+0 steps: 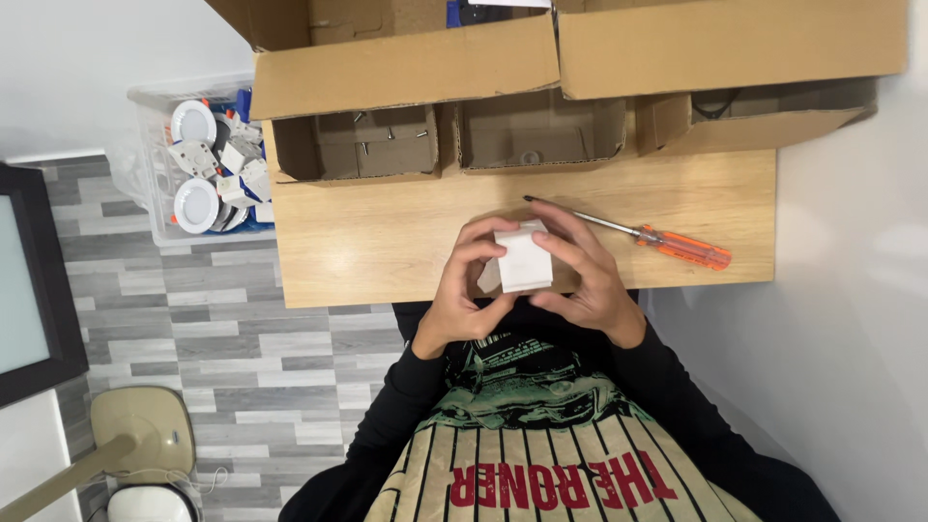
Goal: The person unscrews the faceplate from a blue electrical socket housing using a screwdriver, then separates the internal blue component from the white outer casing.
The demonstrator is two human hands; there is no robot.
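Both hands, left hand (462, 290) and right hand (582, 277), curl tight around a small white plastic box (523, 259) mid-frame, steadying it; the orange screwdriver (667, 242) lies close, at right.

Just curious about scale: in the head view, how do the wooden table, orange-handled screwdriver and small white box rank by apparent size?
1. wooden table
2. orange-handled screwdriver, the longer of the two small items
3. small white box, partly hidden by both hands and nearer the camera, so unsure against the screwdriver.

A matt white plastic block (523, 259), a smooth pale wood-grain table (387, 242), and rough brown cardboard boxes (406, 68).
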